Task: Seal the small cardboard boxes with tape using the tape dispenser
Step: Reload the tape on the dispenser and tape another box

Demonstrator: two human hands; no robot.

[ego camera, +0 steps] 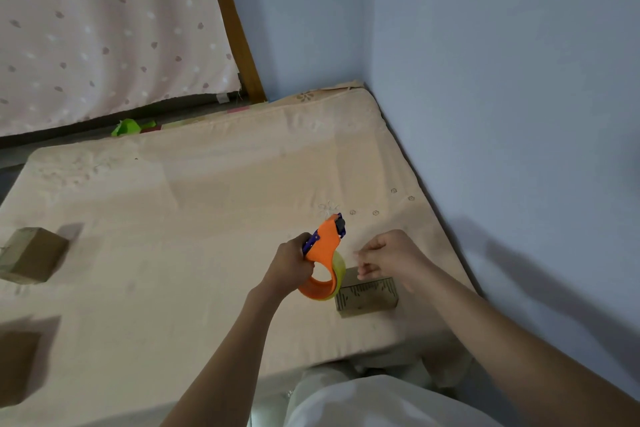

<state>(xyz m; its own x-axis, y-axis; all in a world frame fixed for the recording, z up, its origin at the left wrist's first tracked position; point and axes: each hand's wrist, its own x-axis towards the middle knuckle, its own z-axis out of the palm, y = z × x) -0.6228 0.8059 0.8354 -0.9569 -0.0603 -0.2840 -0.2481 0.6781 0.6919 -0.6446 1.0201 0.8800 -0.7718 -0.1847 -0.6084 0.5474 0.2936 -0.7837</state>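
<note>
Both forearms bare to the frame edge; no sleeves, watch, or rings visible. Left hand (pixel 289 262) and right hand (pixel 393 258) ungloved. White or pale garment (pixel 363 402) at bottom centre, smooth fabric with soft folds; whether trousers or a top cannot be told. No markings seen on it.

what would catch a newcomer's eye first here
The bright orange tape dispenser, gripped in the left hand mid-frame above the mattress. Beside it the right hand hovers over a small cardboard box; another box sits at the far left.
</note>
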